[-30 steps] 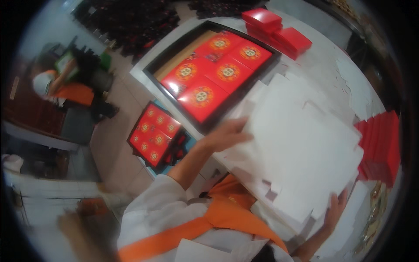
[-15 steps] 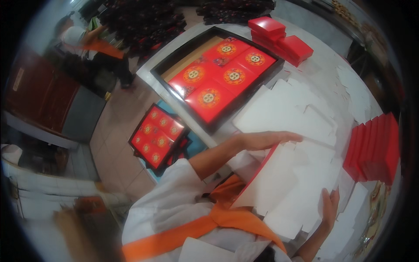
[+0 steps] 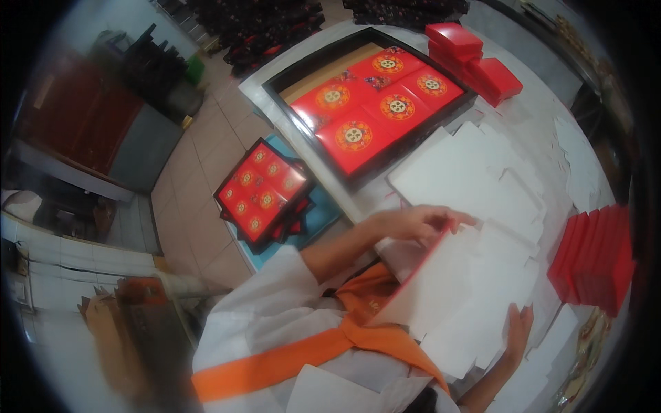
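A flat carton blank (image 3: 447, 282), white on its upper face with a red edge on the left, lies in front of me. My left hand (image 3: 423, 224) pinches its far left edge, fingers bent over the red rim. At its near right edge rests my right hand (image 3: 518, 334), fingers stretched out and palm turned to the card. Whether the right palm presses the card cannot be made out. More white carton blanks (image 3: 468, 165) are spread beyond, partly under the one I hold.
A black-rimmed tray (image 3: 337, 165) holds several red patterned boxes. Small red boxes (image 3: 475, 62) stand behind it, and a red stack (image 3: 595, 255) is at right. Beside the table, filled trays (image 3: 261, 193) sit on a blue surface (image 3: 323, 230). Dark stacks (image 3: 258, 27) stand behind.
The view has shifted, so the table sits slightly further right. My left fingers have bent around the blank's edge. A person at the far left is out of view now.
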Tool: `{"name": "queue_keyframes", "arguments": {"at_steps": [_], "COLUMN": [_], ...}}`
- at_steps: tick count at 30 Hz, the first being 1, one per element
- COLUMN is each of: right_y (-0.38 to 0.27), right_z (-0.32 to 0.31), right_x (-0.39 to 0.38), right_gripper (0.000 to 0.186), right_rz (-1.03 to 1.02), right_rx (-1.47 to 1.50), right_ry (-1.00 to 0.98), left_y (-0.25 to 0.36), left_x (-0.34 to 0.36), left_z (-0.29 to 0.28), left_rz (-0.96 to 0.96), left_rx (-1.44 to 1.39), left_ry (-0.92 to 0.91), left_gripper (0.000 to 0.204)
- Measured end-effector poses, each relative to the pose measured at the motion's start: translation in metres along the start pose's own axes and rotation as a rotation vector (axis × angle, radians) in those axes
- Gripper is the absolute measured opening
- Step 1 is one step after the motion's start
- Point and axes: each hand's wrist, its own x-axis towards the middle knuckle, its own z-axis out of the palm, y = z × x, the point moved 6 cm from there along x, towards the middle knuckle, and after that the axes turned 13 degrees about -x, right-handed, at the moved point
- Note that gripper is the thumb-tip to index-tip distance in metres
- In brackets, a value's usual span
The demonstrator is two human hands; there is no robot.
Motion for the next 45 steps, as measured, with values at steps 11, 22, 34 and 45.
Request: {"name": "queue_keyframes", "arguments": {"at_steps": [11,22,34,45], "right_y": [-0.042,-0.056,-0.093,-0.09], "right_z": [0.019,0.055,0.083,0.076], "right_x": [-0.022,-0.029,-0.028,-0.035], "right_gripper": [0.048,0.046,0.042,0.043], "right_rz": [-0.031,-0.013,-0.085,-0.135], "right_rx": [-0.046,0.179,0.027,-0.089], "right_ry": [-0.177,-0.163,-0.292,-0.298], "left_y": [-0.009,-0.032,-0.015,-0.008], "left_x": [0.083,0.065,0.036,0.041], "left_z": [0.055,0.065,0.054,0.07], "left_rz": [-0.123,-0.253,-0.615,-0.554], "left_rx": [0.825,0.769,0.275,0.319], "left_ry": [-0.054,0.083,0.242,0.249], "left_gripper": [0.036,0.038,0.03,0.03]}}
